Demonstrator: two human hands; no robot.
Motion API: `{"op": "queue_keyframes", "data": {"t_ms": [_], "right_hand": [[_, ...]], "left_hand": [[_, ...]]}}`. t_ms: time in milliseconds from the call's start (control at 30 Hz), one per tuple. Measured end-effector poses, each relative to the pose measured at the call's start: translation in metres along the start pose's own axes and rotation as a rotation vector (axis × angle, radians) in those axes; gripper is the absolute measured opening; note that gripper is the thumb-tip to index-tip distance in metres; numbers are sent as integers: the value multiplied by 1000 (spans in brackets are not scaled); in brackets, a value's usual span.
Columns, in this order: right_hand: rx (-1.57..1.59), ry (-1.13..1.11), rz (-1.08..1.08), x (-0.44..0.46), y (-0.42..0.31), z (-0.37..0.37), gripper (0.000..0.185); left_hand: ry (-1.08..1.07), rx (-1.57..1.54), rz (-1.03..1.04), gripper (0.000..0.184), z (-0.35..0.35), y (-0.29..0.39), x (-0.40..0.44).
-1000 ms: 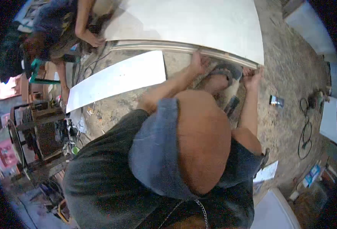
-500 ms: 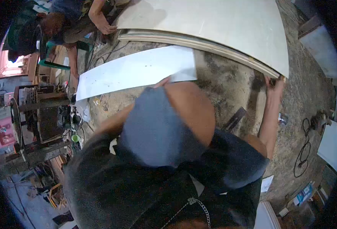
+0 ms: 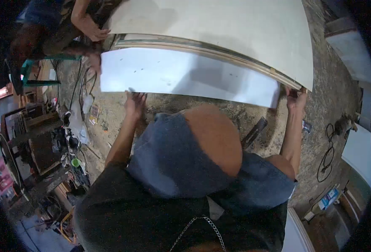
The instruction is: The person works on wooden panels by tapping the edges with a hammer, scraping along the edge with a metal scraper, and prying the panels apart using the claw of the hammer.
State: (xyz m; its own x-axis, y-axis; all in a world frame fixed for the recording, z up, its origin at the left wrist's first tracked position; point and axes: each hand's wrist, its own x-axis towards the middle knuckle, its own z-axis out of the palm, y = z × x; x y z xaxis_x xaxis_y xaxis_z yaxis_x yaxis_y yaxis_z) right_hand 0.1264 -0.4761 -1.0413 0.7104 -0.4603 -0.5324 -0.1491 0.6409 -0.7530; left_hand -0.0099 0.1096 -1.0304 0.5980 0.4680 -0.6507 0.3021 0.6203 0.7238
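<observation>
A long white board (image 3: pixel 181 75) lies beside the front edge of a large pale panel (image 3: pixel 236 25), with layered wooden edges between them. My left hand (image 3: pixel 135 103) grips the board's near edge, left of its middle, fingers partly hidden at the rim. At the panel's right front corner, my right hand (image 3: pixel 296 97) is closed on the panel's edge, just beyond the board's right end. A co-worker's hand (image 3: pixel 96 33) touches the panel's left corner, and that person's other hand (image 3: pixel 94 62) is at the board's left end.
A dark bar-shaped object (image 3: pixel 254 131) lies on the concrete floor (image 3: pixel 252 115) near my knees. At right are a black cable (image 3: pixel 329 155) and a small dark packet (image 3: pixel 306 126). Cluttered shelving (image 3: pixel 38 138), a green cup (image 3: pixel 75 162) and a green stool frame (image 3: pixel 46 82) are at left.
My left hand has left the panel edge and taken hold of the white board. The board has moved right and up against the panel's front edge. My right hand stays at the panel corner.
</observation>
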Motion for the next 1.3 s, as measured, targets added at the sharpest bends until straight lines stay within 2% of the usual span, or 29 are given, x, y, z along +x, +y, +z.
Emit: {"op": "queue_keyframes", "data": {"t_ms": [33,67,133,233,333,400,467,533,600,667,733,800,833,867,933,967,1033,1133,1167,1233,1300], "right_hand": [[-28,27,-24,-12,-1,10,32],[-30,13,-12,-11,1,9,32],[-17,-24,39,-7,1,3,32],[-17,-5,35,8,11,-10,34],[61,46,47,13,19,-10,34],[-104,-79,30,3,18,-9,31],[-116,-97,82,26,30,-35,29],[52,-96,67,-11,24,-2,29],[-214,-131,29,11,28,-21,31],[-282,0,93,1,24,-18,37],[-387,-9,160,6,15,-33,36],[-780,57,-143,1,3,-49,29],[-742,15,-46,-14,-18,-49,37],[-735,48,-47,-18,-26,-66,37],[-912,38,-166,-25,-41,-98,34],[-1041,112,-216,-43,-40,-109,30],[-1227,120,-287,-78,-16,-138,32],[-1322,39,-204,-159,38,-124,38],[-1377,7,-222,-175,60,-120,37],[-1533,138,-86,-203,86,-99,46],[-1602,221,-125,-218,101,-89,50]], "left_hand": [[1,27,69,53,-2,-7,11],[15,22,79,53,-5,-11,24],[-9,66,-4,33,-12,-16,45],[-14,-106,83,10,7,-21,50],[-17,-60,112,5,18,-20,56],[-84,-40,52,5,2,-16,70],[-131,-37,-3,10,14,-18,58],[-82,3,53,15,37,-7,17],[-68,77,90,18,43,-10,8],[3,213,179,18,43,-13,13],[-100,341,188,16,33,-17,25],[-194,382,84,17,32,-19,33],[-250,392,8,19,34,-21,38],[-313,405,-76,21,38,-24,42],[-454,441,-245,28,54,-30,49],[-531,460,-326,31,62,-36,50],[-689,490,-487,38,88,-55,32],[-814,546,-696,46,140,-83,-43],[-815,558,-704,46,150,-96,-59],[-811,460,-636,47,174,-118,-77],[-767,455,-601,47,198,-134,-86]]}}
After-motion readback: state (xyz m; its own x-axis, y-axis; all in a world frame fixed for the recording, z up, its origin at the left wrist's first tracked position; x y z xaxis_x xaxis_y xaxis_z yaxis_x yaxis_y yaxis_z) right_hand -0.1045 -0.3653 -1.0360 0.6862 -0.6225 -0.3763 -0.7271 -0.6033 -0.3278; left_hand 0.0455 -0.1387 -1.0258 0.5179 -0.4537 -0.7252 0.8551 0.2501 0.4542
